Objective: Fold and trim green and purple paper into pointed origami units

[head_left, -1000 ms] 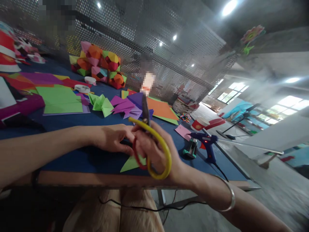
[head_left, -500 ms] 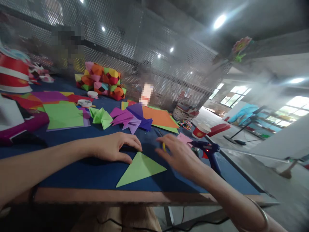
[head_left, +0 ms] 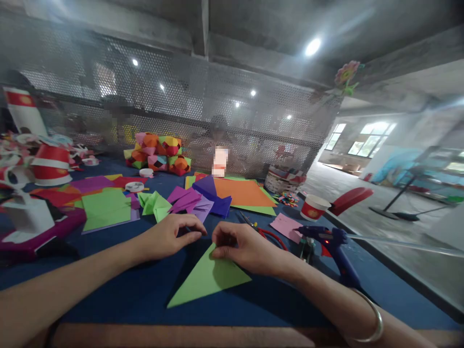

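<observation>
A light green sheet of paper (head_left: 203,279), folded into a triangle, lies on the blue table near its front edge. My right hand (head_left: 242,246) pinches its top corner between thumb and fingers. Just left of that corner, my left hand (head_left: 177,235) hovers with thumb and fingers apart and nothing between them. Folded paper pieces in green (head_left: 155,205), magenta (head_left: 184,199) and violet (head_left: 222,205) lie beyond my hands. Red-handled scissors (head_left: 270,237) rest behind my right hand, partly hidden by it.
A blue glue gun (head_left: 331,241) stands at the right beside a pink paper (head_left: 286,227) and a paper cup (head_left: 314,207). Orange sheets (head_left: 242,192) lie at the back, green sheets (head_left: 107,210) at the left near a purple-based tape dispenser (head_left: 39,232). Paper balls (head_left: 159,154) are stacked behind.
My right hand has moved left and closed on the triangle's top corner. My left hand has drawn back slightly from the paper. The view has tilted up.
</observation>
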The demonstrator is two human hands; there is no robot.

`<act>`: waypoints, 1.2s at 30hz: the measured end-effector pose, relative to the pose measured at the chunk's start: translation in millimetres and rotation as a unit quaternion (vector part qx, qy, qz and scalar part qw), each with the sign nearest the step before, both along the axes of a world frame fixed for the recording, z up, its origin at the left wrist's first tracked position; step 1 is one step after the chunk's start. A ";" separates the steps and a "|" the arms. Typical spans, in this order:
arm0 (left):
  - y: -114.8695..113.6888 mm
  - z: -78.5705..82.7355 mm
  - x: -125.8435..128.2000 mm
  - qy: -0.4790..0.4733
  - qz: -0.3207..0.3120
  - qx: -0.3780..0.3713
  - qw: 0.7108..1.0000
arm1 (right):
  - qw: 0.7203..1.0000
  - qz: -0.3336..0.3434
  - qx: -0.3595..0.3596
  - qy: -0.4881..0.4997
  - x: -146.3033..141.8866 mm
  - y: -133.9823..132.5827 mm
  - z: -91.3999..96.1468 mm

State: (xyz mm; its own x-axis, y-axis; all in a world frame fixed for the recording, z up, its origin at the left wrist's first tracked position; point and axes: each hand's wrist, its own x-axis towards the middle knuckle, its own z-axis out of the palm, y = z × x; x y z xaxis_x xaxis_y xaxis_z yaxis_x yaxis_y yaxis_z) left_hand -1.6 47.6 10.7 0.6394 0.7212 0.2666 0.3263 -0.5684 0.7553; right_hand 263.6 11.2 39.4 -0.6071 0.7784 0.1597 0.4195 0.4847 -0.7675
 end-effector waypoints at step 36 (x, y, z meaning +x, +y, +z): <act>-22.9 2.6 9.6 -0.098 -0.008 -0.218 0.971 | 0.970 0.002 0.221 0.100 -2.0 -16.0 -22.6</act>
